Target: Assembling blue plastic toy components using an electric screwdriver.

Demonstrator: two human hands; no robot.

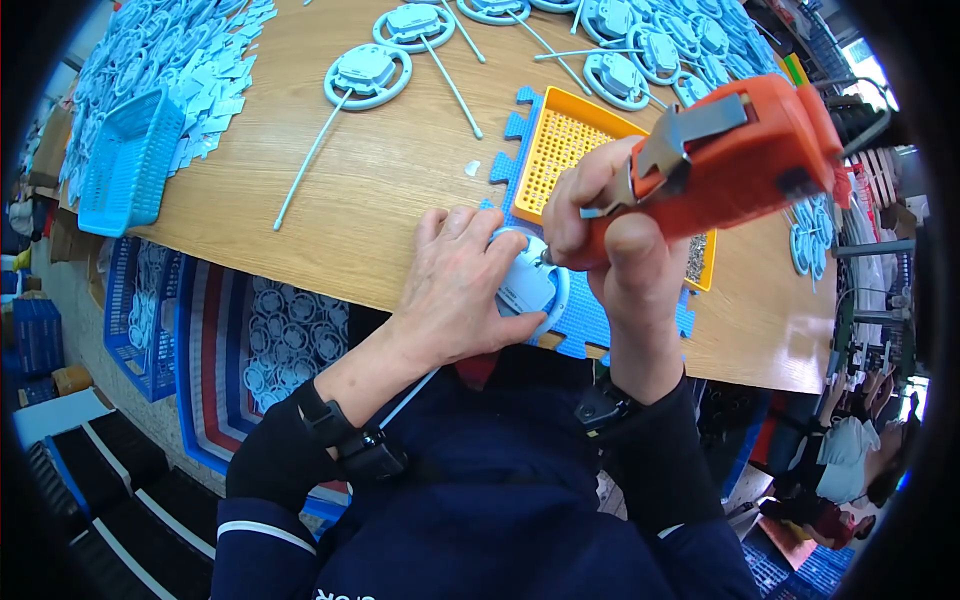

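On a blue foam mat at the table's near edge lies a light blue plastic ring-shaped part with a panel in its middle. My left hand grips it, fingers over its far side and thumb along the near rim. A thin pale rod below my left wrist seems to belong to it. My right hand is wrapped round an orange-red power screwdriver with a metal clip. The tool's tip meets the panel near my left fingertips; a screw there is too small to make out.
A yellow perforated tray with small metal pieces stands beyond the mat. Similar ring parts with rods lie across the far table. At the left are a blue basket and a heap of pale pieces; a striped bag of parts stands below.
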